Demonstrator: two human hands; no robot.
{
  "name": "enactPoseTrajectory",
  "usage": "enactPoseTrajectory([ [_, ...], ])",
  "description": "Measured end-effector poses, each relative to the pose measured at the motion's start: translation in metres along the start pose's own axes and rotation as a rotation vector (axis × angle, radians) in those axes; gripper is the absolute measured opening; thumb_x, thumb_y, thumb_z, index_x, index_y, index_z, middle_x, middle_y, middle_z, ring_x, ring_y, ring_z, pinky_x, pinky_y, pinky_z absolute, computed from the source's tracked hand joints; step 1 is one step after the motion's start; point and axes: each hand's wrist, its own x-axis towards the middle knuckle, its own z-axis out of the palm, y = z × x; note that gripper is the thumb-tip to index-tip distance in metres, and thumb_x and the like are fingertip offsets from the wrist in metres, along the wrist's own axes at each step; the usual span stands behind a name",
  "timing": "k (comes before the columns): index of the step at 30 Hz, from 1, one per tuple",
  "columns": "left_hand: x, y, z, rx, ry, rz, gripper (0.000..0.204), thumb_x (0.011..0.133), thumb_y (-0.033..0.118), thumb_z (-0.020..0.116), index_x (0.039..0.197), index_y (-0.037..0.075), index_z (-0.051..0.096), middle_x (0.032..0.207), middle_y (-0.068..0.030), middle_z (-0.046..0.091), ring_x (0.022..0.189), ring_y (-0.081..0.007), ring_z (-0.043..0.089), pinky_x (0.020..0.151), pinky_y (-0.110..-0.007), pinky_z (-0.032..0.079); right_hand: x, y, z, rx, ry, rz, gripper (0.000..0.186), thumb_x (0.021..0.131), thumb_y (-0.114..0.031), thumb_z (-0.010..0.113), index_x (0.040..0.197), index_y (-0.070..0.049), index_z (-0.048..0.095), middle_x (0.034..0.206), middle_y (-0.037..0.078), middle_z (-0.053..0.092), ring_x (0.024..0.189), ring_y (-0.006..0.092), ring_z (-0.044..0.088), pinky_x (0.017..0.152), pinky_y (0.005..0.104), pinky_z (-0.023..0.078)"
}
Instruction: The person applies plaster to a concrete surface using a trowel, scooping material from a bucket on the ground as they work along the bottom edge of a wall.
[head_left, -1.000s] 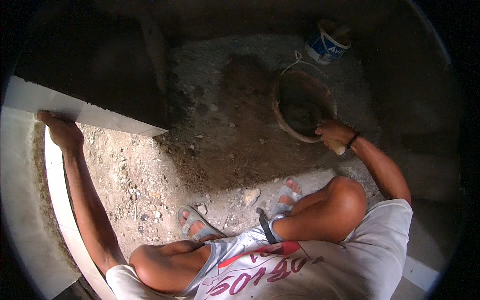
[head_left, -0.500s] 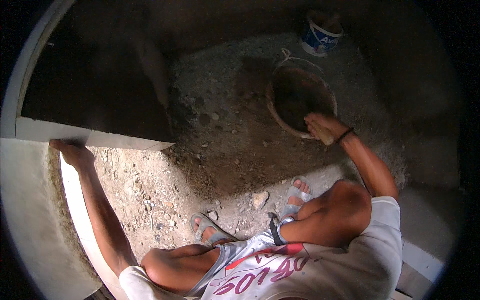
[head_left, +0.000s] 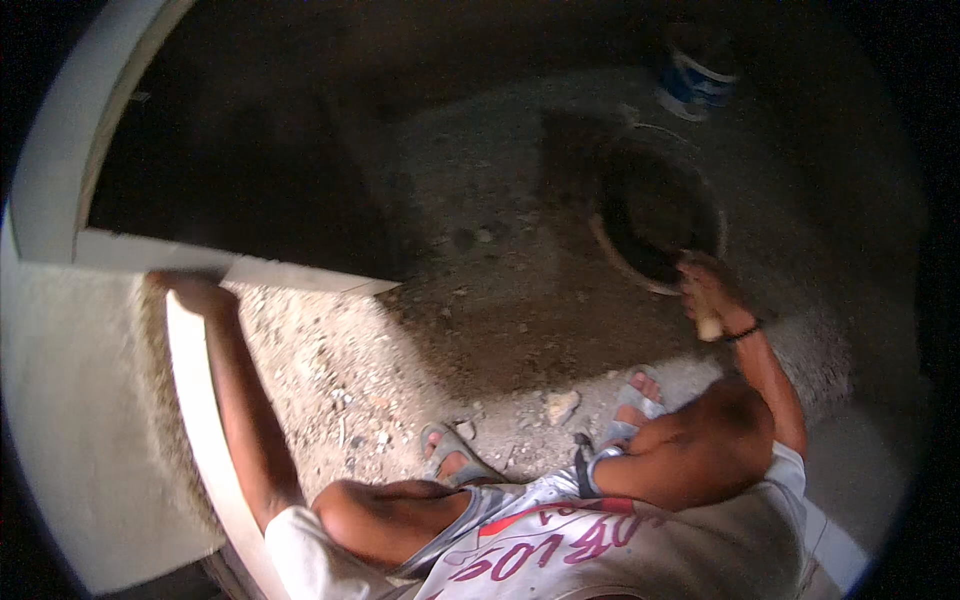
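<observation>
My left hand point(head_left: 193, 290) is at the lower edge of a white tile strip point(head_left: 300, 278) along the dark raised block point(head_left: 240, 160) at left, fingers curled against it, blurred and partly shadowed. My right hand point(head_left: 714, 292) grips a pale-handled tool point(head_left: 708, 322) at the near rim of a round mortar tub point(head_left: 610, 240) with dark contents; the tool's working end is hidden in shadow or inside the tub.
A blue-and-white bucket point(head_left: 690, 85) stands behind the tub. The floor point(head_left: 330, 360) is rough rubble and dust, part sunlit. A pale ledge point(head_left: 80, 400) runs down the left. My sandalled feet point(head_left: 445, 450) and bent knees are below; dark walls surround the back.
The view has shifted, so the tub, bucket and both hands sit farther right in the picture. My right hand still holds the tool at the tub, and my left hand stays at the tile edge.
</observation>
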Motion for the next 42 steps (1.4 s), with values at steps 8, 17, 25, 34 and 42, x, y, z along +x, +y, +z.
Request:
enactPoseTrajectory([
  [8,-0.018,0.031,0.034,-0.054,0.084,0.055,0.089,0.085,0.071,0.014,0.136,-0.001,0.029,0.135,-0.0219,0.035,0.122,-0.0322,0.038,0.103,-0.043,0.032,0.002,0.000,-0.003,0.090,0.017,-0.111,0.027,0.080,-0.032,0.063,0.098,-0.015,0.052,0.068,-0.001,0.050,0.050,0.0109,0.048,0.042,0.0256,0.042],
  [17,-0.012,-0.002,0.027,0.028,0.170,0.081,0.080,0.087,0.066,0.012,0.112,-0.002,0.044,0.108,-0.0191,0.055,0.099,-0.0270,0.056,0.082,-0.041,0.052,-0.016,-0.007,0.000,0.080,0.027,-0.136,0.022,0.084,-0.028,0.058,0.098,-0.013,0.050,0.071,-0.001,0.050,0.053,0.0117,0.047,0.045,0.0273,0.041],
  [25,-0.008,0.015,0.031,0.157,0.312,0.229,0.089,0.085,0.070,0.011,0.117,-0.005,0.045,0.101,-0.0171,0.060,0.085,-0.0262,0.060,0.075,-0.038,0.051,-0.044,-0.089,0.076,-0.103,-0.170,-0.136,0.027,0.082,-0.036,0.055,0.098,-0.014,0.049,0.074,0.000,0.048,0.057,0.0107,0.047,0.049,0.0284,0.041],
  [34,-0.005,0.029,0.010,-0.021,0.221,0.134,0.093,0.084,0.072,0.013,0.129,-0.007,0.033,0.129,-0.0246,0.040,0.116,-0.0348,0.043,0.098,-0.044,0.037,0.070,-0.075,0.289,0.176,-0.620,-0.127,0.039,0.082,-0.039,0.057,0.107,-0.011,0.049,0.079,0.001,0.052,0.064,0.0132,0.053,0.055,0.0288,0.047],
  [42,-0.035,0.044,0.061,-0.123,0.256,0.027,0.079,0.089,0.061,0.015,0.125,-0.004,0.041,0.124,-0.0230,0.045,0.107,-0.0327,0.051,0.092,-0.046,0.048,0.159,0.003,0.341,0.717,-0.598,-0.233,0.040,0.087,-0.040,0.057,0.112,-0.010,0.045,0.087,0.005,0.052,0.073,0.0169,0.056,0.061,0.0336,0.051],
])
